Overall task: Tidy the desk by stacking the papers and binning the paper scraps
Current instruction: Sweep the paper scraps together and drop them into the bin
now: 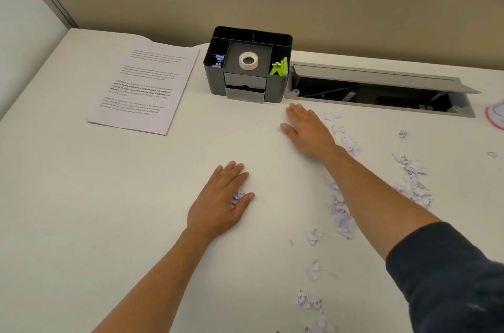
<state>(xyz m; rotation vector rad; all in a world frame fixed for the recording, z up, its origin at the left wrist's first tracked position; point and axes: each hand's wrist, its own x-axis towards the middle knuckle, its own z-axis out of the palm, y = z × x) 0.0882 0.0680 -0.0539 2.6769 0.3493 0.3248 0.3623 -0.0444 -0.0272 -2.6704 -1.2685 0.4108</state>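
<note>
A stack of printed papers lies at the back left of the white desk. My left hand rests palm down mid-desk, fingers together, with a few paper scraps under the thumb side. My right hand lies flat farther back, just in front of the black organizer, with its little-finger edge against a line of torn paper scraps. More scraps run along my right forearm. Another pile of scraps lies to the right, and loose scraps sit near the front edge.
A black desk organizer with a tape roll and green clips stands at the back. Right of it an open cable tray is sunk into the desk. A pink-rimmed object shows at the right edge.
</note>
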